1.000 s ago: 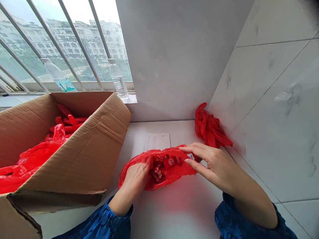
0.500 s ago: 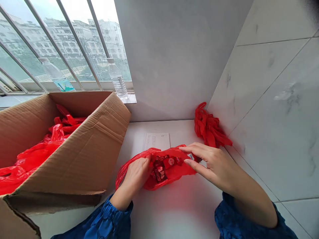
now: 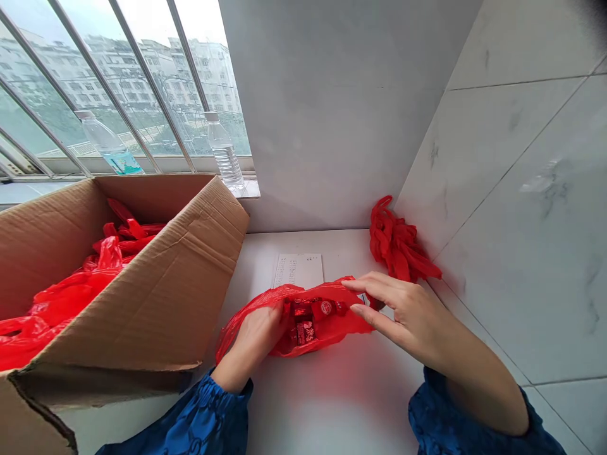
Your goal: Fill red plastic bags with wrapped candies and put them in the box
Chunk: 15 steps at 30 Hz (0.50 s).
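Note:
A thin red plastic bag [image 3: 332,328] lies on the white counter [image 3: 341,404] with several small red wrapped sweets [image 3: 306,328] inside it. My left hand [image 3: 253,341] reaches into the bag's mouth from the left, fingers curled among the sweets and partly hidden by the plastic. My right hand [image 3: 403,313] pinches the bag's right edge, thumb and fingers pressed on the plastic, holding the mouth apart.
A big cardboard box [image 3: 142,297] full of red bags [image 3: 61,291] stands at the left. A bunch of red bags [image 3: 398,243] leans in the corner by the tiled wall. A printed paper [image 3: 298,270] lies behind the bag. Two water bottles [image 3: 225,151] stand on the window sill.
My left hand has pulled the bag's left side toward me and gone deeper into it; the sweets have shifted a little left. My right hand stays put.

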### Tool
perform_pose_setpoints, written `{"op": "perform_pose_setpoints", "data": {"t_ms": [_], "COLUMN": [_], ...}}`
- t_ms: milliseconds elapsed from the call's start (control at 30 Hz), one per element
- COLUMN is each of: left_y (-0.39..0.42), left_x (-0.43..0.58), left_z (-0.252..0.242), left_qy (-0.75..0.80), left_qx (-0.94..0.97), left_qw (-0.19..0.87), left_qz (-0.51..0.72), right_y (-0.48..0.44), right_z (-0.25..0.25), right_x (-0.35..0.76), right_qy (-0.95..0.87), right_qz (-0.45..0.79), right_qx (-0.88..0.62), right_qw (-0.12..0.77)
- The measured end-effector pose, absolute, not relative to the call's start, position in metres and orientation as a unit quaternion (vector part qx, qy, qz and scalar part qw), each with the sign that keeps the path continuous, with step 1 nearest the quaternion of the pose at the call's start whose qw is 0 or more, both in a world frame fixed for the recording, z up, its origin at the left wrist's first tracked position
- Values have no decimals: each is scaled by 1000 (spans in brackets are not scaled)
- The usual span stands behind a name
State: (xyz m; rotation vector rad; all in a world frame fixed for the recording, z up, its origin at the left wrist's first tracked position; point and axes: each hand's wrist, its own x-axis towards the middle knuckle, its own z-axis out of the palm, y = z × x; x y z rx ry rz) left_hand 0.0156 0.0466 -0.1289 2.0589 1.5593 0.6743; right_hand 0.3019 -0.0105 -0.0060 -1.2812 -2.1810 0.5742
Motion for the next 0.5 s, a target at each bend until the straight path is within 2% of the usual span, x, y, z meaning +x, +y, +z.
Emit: {"op": "perform_pose_setpoints", "data": {"t_ms": [233, 500], "left_y": [44, 20], "left_x": [20, 36], "left_z": [-92, -62], "left_qy": [583, 495], "left_qx": [764, 738], "left_qw": [185, 352], "left_qz": [208, 295], "right_y": [-10, -10], "right_z": [-7, -5], "right_x": [302, 302], "right_qy": [-808, -808], "right_qz": [214, 208], "right_qx": [-474, -479], "right_qw": [276, 271]}}
